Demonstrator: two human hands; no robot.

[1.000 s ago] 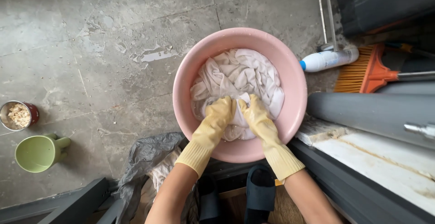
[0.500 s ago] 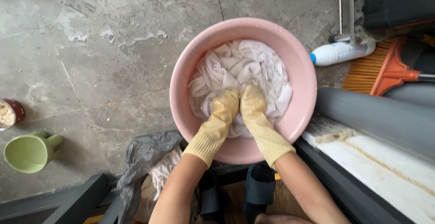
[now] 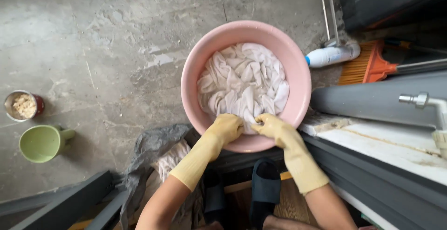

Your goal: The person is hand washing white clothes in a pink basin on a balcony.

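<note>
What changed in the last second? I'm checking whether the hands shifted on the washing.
Both gloved hands drew back from the middle of the white cloth to the near rim of the pink basin; the left hand and right hand now grip the cloth's near edge. The basin, green mug, tin and broom kept their places.

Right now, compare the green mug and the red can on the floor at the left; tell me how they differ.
The green mug has a side handle; the red can has none. The green mug looks wider than the red can. The green mug appears empty inside, while the red can holds something pale and crumbly. Both stand upright and open-topped on the grey floor, close together, far from the pink basin.
</note>
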